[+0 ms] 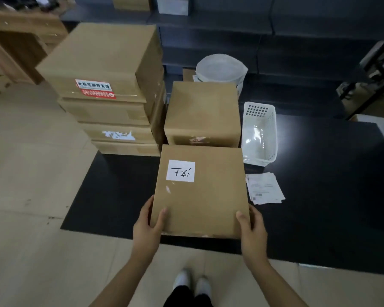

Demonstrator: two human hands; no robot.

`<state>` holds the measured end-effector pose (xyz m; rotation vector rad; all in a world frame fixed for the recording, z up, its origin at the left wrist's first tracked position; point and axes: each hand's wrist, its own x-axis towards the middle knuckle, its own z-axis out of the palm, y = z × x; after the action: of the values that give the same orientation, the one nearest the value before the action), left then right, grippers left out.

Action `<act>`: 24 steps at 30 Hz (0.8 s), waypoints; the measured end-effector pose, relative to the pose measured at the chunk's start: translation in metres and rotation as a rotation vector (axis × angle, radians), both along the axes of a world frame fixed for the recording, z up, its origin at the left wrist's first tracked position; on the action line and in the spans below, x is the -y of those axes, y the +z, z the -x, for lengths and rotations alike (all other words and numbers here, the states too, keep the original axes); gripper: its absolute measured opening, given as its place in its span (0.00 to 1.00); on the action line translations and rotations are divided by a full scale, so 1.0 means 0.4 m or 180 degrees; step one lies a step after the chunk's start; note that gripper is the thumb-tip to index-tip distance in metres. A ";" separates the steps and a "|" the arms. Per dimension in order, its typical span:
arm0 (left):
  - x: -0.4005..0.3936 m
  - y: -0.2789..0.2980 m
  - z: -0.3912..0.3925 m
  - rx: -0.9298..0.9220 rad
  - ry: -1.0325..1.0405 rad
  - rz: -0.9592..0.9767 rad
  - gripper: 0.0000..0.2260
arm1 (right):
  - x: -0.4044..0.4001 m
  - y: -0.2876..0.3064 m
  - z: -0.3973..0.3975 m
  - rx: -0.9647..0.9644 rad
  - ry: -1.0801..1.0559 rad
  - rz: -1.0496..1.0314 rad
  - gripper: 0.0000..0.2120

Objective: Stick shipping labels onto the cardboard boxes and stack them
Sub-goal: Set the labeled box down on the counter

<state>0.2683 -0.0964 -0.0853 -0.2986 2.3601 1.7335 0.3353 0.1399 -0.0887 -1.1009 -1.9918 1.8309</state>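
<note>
A flat cardboard box (pixel 204 202) with a white handwritten label (pixel 180 171) on its top sits at the near edge of the black table (pixel 319 196). My left hand (pixel 149 227) grips its near left corner, thumb on top. My right hand (pixel 252 229) grips its near right corner the same way. Another cardboard box (pixel 203 111) stands just behind it. To the left rises a stack of several boxes (pixel 106 89); the top one bears a red and white sticker (pixel 95 88). A small pile of shipping labels (pixel 264 188) lies to the right of the held box.
A white plastic basket (pixel 261 134) stands right of the rear box, with a white bag-lined bin (pixel 221 67) behind it. Dark shelving runs along the back. A wooden desk (pixel 20 41) is at the far left. My shoes (pixel 192 282) show on the tiled floor.
</note>
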 end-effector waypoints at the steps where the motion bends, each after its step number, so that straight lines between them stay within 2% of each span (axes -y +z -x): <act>1: 0.003 -0.018 0.003 0.0018 -0.0004 0.0040 0.27 | 0.003 -0.018 0.004 0.0028 0.0008 0.0040 0.14; 10: 0.015 -0.109 0.039 0.0178 -0.0130 0.0214 0.29 | 0.022 -0.116 0.037 0.0359 0.0115 0.0134 0.17; 16: 0.026 -0.113 0.047 0.0259 -0.0251 0.0162 0.29 | 0.031 -0.122 0.040 0.0412 0.0003 0.0232 0.15; 19: 0.030 -0.115 0.051 0.0302 -0.0394 0.0178 0.29 | 0.031 -0.118 0.038 0.0474 0.0005 0.0200 0.17; 24: 0.026 -0.091 0.059 0.0208 -0.0699 0.0555 0.32 | 0.018 -0.093 0.039 0.0752 0.0337 0.0036 0.21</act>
<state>0.2448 -0.1068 -0.1218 -0.1140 2.3985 1.4038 0.3197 0.1326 -0.1260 -1.2919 -2.2111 1.8391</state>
